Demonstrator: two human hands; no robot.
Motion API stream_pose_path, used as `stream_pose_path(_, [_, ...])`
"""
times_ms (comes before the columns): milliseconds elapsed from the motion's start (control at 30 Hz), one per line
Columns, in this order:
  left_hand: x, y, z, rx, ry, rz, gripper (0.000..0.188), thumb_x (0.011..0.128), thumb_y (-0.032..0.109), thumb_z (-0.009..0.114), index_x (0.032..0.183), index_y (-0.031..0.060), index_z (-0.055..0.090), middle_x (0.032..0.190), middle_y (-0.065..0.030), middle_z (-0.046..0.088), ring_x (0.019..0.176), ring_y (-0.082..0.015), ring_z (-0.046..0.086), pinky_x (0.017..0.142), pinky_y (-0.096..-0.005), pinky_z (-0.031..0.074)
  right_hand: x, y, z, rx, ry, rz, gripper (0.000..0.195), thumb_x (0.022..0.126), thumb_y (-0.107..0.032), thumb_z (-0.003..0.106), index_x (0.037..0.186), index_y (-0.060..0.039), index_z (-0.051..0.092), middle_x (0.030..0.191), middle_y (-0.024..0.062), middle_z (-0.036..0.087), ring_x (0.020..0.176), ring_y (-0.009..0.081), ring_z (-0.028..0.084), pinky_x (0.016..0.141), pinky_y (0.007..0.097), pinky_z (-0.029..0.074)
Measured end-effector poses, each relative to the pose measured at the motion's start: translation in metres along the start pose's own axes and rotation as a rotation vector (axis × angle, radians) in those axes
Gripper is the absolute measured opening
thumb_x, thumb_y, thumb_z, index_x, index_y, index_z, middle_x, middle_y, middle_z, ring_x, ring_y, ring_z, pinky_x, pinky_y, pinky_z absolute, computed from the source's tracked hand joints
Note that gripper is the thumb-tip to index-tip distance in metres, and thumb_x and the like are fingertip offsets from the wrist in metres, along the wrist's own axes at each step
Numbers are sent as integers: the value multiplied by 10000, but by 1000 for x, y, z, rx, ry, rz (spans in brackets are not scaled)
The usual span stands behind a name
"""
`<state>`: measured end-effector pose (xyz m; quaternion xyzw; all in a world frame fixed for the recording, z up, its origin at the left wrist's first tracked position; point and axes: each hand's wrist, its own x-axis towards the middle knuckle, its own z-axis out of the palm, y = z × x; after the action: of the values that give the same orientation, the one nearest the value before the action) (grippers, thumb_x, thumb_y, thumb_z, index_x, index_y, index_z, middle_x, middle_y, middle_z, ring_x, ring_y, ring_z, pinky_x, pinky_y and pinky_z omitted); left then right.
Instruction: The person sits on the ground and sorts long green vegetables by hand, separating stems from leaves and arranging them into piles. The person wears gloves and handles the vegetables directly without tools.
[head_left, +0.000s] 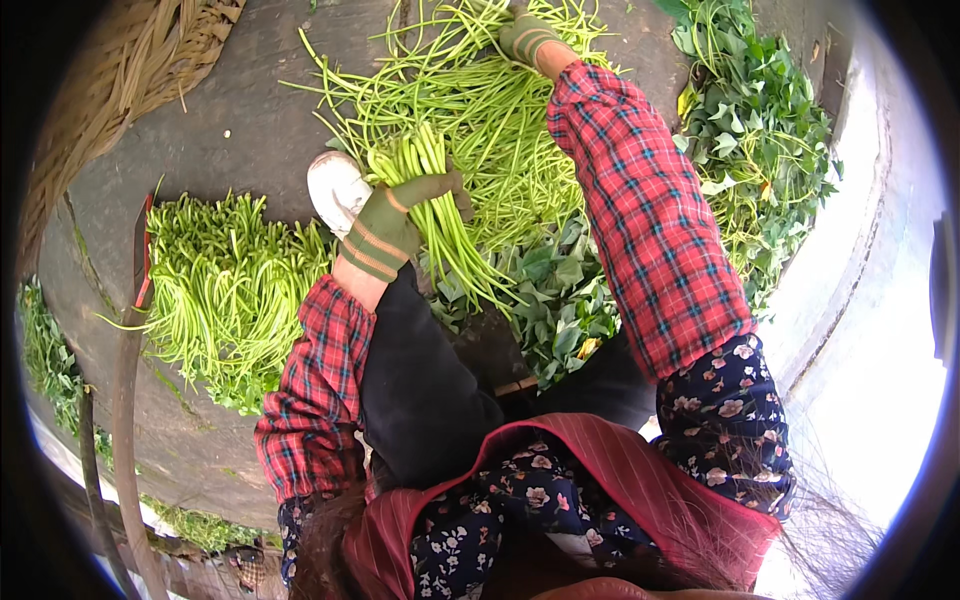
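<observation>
My left hand (394, 229), in a green knit glove with orange stripes, is closed around a bunch of green leaf stems (461, 251). The thicker ends of the bunch point up and away from me, and the thin ends trail toward my knees. My right hand (529, 37), gloved the same way, reaches to the far side of a loose pile of long green stems (510, 150). Its fingertips are partly hidden among the stems, so I cannot tell whether it grips any.
To the left lie stacked stems (225, 292) with aligned ends, beside a wooden pole (126, 405). Picked leaves (559, 300) lie between my legs; a leafy vine heap (742, 142) runs along the right. A woven mat or basket (142, 67) is upper left. My white shoe (334, 191) touches the floor.
</observation>
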<state>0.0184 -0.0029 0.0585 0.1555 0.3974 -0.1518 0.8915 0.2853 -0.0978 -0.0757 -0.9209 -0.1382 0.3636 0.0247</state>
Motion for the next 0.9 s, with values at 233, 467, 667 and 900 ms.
stream_pose_path(233, [-2,1,-6,-20,-25,22,254,754,47,599,1000,34,537,817,-66,576,736,-216,573,683,-382,502,-85,10,-18,-114,-173,-275,445,932,-381,353,1163,-74,576,1001,120,652,909,250,626,876,372,461])
stream_pose_path(467, [-1,1,-6,-31,-17,19,276,759,37,601,1027,50,536,852,-79,589,777,-238,585,734,-424,514,-119,55,-83,122,-487,-161,418,859,-385,539,1222,-178,550,778,93,671,628,96,586,625,291,498])
stream_pose_path(667, [2,-2,-8,-45,-17,31,300,757,60,605,1046,63,525,841,-65,570,769,-218,567,737,-399,499,29,66,-87,254,407,-62,295,760,-327,600,950,-117,684,856,146,670,844,308,632,735,393,494])
stream_pose_path(900, [-5,3,-20,-86,33,56,287,766,43,590,1044,66,523,852,-76,565,779,-233,565,723,-413,494,71,32,-55,-227,348,6,377,791,-403,586,1022,-117,666,977,143,658,912,300,632,791,403,492])
